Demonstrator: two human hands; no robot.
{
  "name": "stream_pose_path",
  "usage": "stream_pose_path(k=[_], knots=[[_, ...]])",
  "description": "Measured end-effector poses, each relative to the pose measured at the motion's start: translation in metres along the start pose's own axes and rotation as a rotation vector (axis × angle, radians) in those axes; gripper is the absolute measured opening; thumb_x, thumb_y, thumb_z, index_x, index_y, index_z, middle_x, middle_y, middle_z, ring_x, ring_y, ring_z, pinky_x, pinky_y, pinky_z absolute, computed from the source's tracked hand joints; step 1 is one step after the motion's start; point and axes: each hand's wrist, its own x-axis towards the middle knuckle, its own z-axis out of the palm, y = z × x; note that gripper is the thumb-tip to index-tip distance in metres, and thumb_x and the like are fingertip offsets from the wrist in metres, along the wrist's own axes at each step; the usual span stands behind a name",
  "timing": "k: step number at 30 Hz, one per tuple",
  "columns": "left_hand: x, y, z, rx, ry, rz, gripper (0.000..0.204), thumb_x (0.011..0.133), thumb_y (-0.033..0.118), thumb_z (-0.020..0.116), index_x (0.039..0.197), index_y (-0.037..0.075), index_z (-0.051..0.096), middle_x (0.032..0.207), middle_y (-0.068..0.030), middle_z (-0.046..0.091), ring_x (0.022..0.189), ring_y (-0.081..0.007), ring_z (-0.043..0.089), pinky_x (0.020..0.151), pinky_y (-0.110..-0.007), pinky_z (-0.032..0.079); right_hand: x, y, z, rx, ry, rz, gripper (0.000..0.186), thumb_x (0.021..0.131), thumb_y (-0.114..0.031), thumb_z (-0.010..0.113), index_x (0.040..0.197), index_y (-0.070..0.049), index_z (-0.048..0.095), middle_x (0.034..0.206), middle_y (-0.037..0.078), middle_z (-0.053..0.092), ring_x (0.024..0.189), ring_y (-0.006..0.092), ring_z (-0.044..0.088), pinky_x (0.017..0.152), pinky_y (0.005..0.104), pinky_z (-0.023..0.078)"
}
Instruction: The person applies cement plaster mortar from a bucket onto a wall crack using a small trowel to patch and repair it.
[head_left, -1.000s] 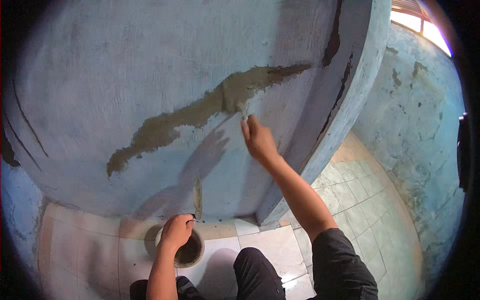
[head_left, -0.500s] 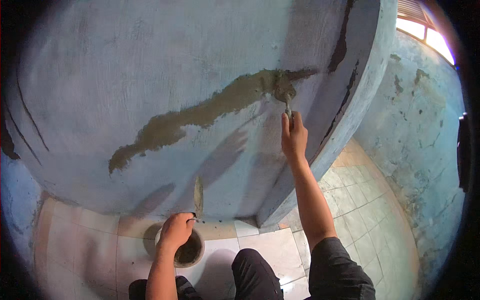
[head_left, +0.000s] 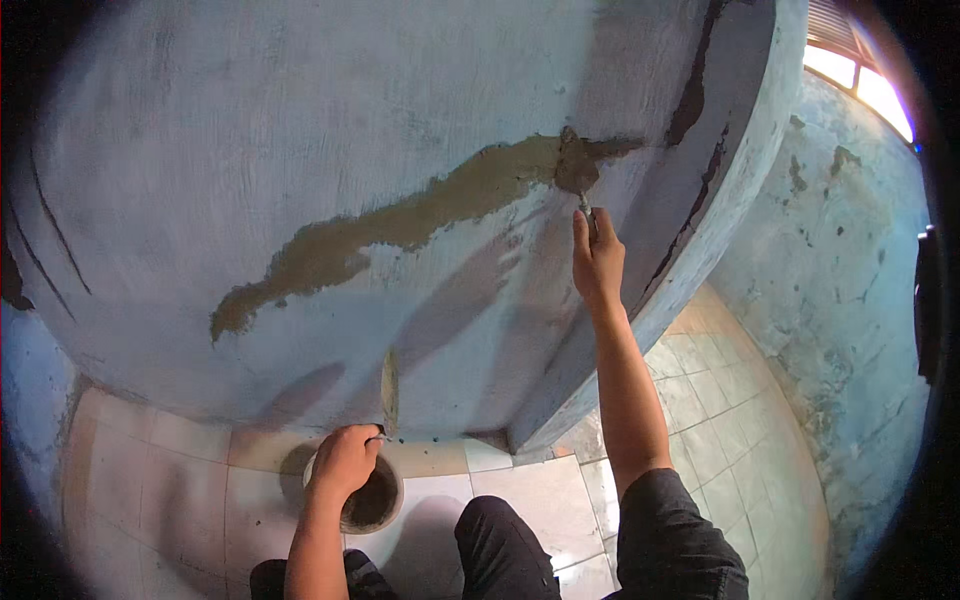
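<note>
My right hand [head_left: 600, 258] is closed round the handle of a small trowel [head_left: 577, 172]. Its mortar-smeared blade lies against the blue wall [head_left: 300, 130], at the right part of a long grey-brown strip of mortar [head_left: 400, 222]. That strip slants from lower left up to the right. Lower down, my left hand [head_left: 345, 460] grips a second trowel [head_left: 390, 392], whose narrow coated blade points upward near the foot of the wall. Beneath this hand stands a round bucket [head_left: 400, 500] with dark contents, partly hidden by the hand.
A wall edge [head_left: 690, 270] juts out on the right, with dark cracks [head_left: 690, 110] beside it. Beyond it is another worn blue wall [head_left: 840, 230] with a bright window [head_left: 850, 75]. Pale tiles [head_left: 520, 500] cover the floor, where my knees show.
My right hand has moved slightly up and right, and the trowel blade now lies flatter and more fully in view over the mortar. My left hand keeps its trowel nearly still.
</note>
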Motion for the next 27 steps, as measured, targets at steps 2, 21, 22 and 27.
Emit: stream_pose_path(k=[2, 21, 22, 27], knots=[[0.001, 0.001, 0.000, 0.019, -0.030, -0.031, 0.020, 0.095, 0.016, 0.068, 0.102, -0.002, 0.069, 0.091, -0.0264, 0.068, 0.085, -0.0463, 0.065, 0.076, -0.049, 0.050, 0.001, -0.002, -0.001, 0.019, -0.021, 0.009, 0.036, 0.105, -0.037, 0.059, 0.110, -0.001, 0.061, 0.072, 0.016, 0.058, 0.062, 0.0232, 0.054, 0.063, 0.0345, 0.046], [0.005, -0.001, 0.015, -0.006, -0.044, -0.002, 0.021, 0.096, 0.017, 0.066, 0.102, -0.003, 0.068, 0.095, -0.0275, 0.068, 0.093, -0.0481, 0.065, 0.080, -0.050, 0.050, -0.012, -0.024, 0.017, -0.003, -0.192, -0.089, 0.026, 0.104, -0.033, 0.060, 0.104, -0.007, 0.057, 0.081, 0.024, 0.066, 0.080, 0.0485, 0.065, 0.066, 0.0535, 0.048], [0.003, 0.002, 0.013, 0.010, -0.051, -0.011, 0.021, 0.096, 0.017, 0.066, 0.102, -0.003, 0.068, 0.095, -0.0275, 0.068, 0.093, -0.0479, 0.065, 0.080, -0.050, 0.051, -0.012, -0.026, 0.017, -0.004, -0.209, -0.103, 0.027, 0.104, -0.033, 0.061, 0.103, -0.007, 0.056, 0.080, 0.024, 0.066, 0.080, 0.0486, 0.065, 0.066, 0.0540, 0.048], [0.005, 0.011, 0.013, 0.081, -0.124, -0.073, 0.025, 0.094, 0.017, 0.064, 0.113, 0.005, 0.074, 0.106, -0.0244, 0.072, 0.103, -0.0449, 0.067, 0.089, -0.050, 0.053, -0.012, -0.029, 0.015, -0.035, -0.239, -0.119, 0.027, 0.103, -0.033, 0.061, 0.101, -0.007, 0.055, 0.079, 0.024, 0.066, 0.079, 0.0491, 0.064, 0.066, 0.0566, 0.046]])
